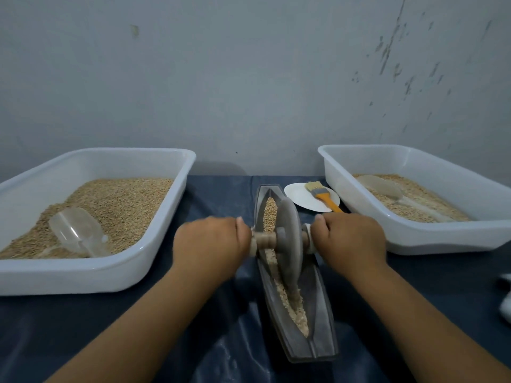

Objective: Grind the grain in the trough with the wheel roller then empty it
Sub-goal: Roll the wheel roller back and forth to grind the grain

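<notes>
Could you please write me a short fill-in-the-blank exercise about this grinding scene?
1. Both hands grip the handle of the wheel roller, which stands in the ____.
2. The brush with the orange handle rests on a white ____.
3. A clear scoop lies in the ____ tub of grain.
4. The table is covered by a dark ____ sheet.

Missing words: trough; plate; left; blue
</notes>
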